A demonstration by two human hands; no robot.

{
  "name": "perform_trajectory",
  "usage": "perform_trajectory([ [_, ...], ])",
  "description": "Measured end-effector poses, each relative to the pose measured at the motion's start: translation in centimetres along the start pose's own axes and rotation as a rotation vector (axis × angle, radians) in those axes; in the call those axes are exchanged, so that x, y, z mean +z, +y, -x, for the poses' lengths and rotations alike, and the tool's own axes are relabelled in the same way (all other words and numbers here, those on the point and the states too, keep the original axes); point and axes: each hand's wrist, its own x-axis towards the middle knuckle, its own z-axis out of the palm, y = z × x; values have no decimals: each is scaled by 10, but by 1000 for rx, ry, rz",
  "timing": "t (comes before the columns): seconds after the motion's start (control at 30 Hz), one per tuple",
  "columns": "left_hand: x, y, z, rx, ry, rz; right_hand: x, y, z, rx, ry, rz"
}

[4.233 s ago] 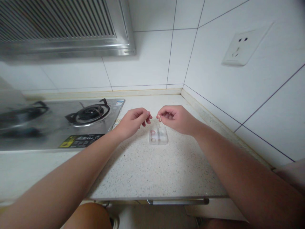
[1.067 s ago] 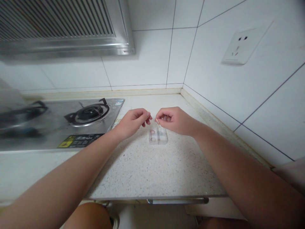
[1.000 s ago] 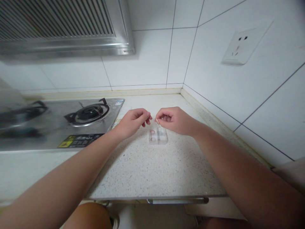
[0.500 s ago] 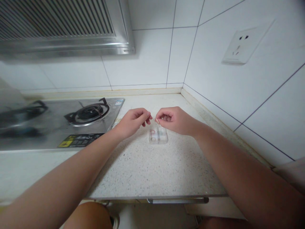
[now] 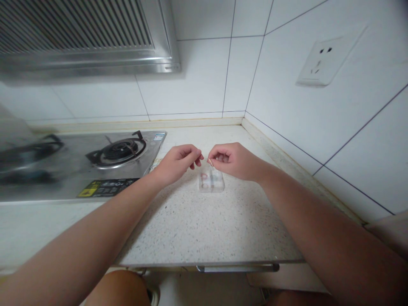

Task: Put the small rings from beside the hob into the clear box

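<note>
At the left is a stove [image 5: 117, 148] in the worktop [image 5: 204, 229], and just right of it the left hand [image 5: 180, 163] has curled fingers, its thumb near the forefinger; I cannot tell whether it grips anything. On the worktop, a clear box [image 5: 218, 187] shows small round shapes in its left half, and by its far edge the right hand [image 5: 231, 160] pinches a thin pale band [image 5: 211, 162]. Farther right, a socket [image 5: 316, 61] is on the wall [image 5: 360, 127].

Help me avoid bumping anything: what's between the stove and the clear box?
In the head view: the left hand, over speckled countertop, and a partly hidden yellowish item beside the stove.
</note>
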Motion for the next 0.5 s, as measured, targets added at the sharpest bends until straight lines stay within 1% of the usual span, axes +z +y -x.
perform_trajectory([
  [0.5, 0, -1, 0, -10, 0, -1, -1, -2, 0, 8, -6, 13],
])
